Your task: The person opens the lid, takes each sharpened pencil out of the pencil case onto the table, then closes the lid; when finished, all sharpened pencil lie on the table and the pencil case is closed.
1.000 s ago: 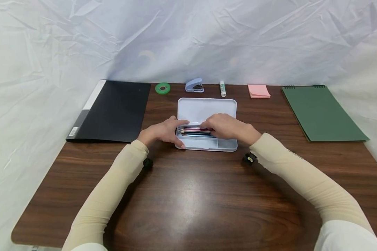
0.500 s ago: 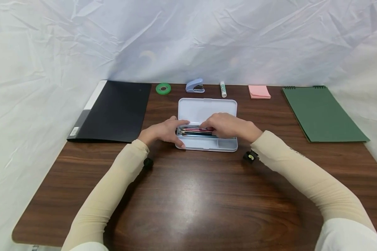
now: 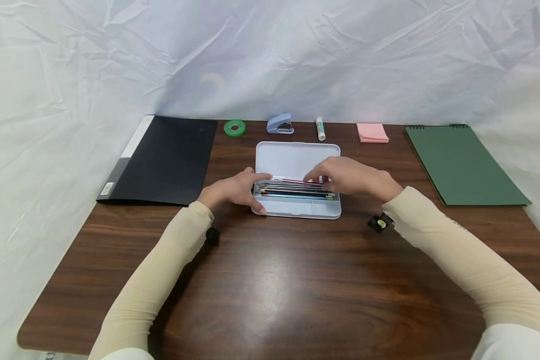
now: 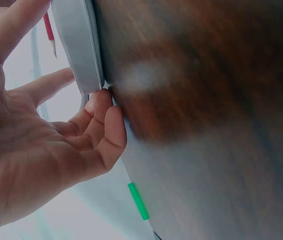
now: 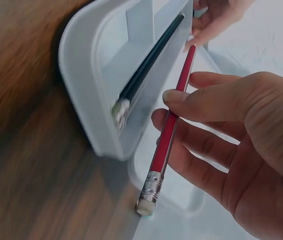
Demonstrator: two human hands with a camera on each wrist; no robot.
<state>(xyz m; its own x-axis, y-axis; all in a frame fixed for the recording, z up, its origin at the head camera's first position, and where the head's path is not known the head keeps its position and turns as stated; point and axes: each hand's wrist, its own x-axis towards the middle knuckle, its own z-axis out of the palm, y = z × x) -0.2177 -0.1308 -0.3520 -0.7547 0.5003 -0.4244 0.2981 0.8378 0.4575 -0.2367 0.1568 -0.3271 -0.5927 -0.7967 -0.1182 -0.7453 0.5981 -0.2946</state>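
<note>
A white pencil case [image 3: 281,206] lies open on the table, its lid [image 3: 288,155] raised at the back. Several pencils [image 3: 288,194] lie side by side in its long compartment. My left hand [image 3: 236,190] holds the case's left end, thumb at the front edge and index finger near the hinge. Between thumb and fingers my right hand [image 3: 353,176] pinches a red pencil [image 5: 166,135] with a white eraser. That pencil is lifted over the rear of the case, its eraser end to the right. A dark pencil [image 5: 154,60] shows inside the case in the right wrist view.
Along the back of the brown table [image 3: 270,280] stand green tape [image 3: 234,128], a blue stapler [image 3: 280,124], a glue stick [image 3: 320,129] and pink sticky notes [image 3: 372,132]. A black folder [image 3: 171,160] lies left, a green spiral pad [image 3: 465,165] right.
My right hand has moved right and slightly back, lifting the red pencil off the others. The right ends of the remaining pencils are now uncovered. My left hand has stayed on the case.
</note>
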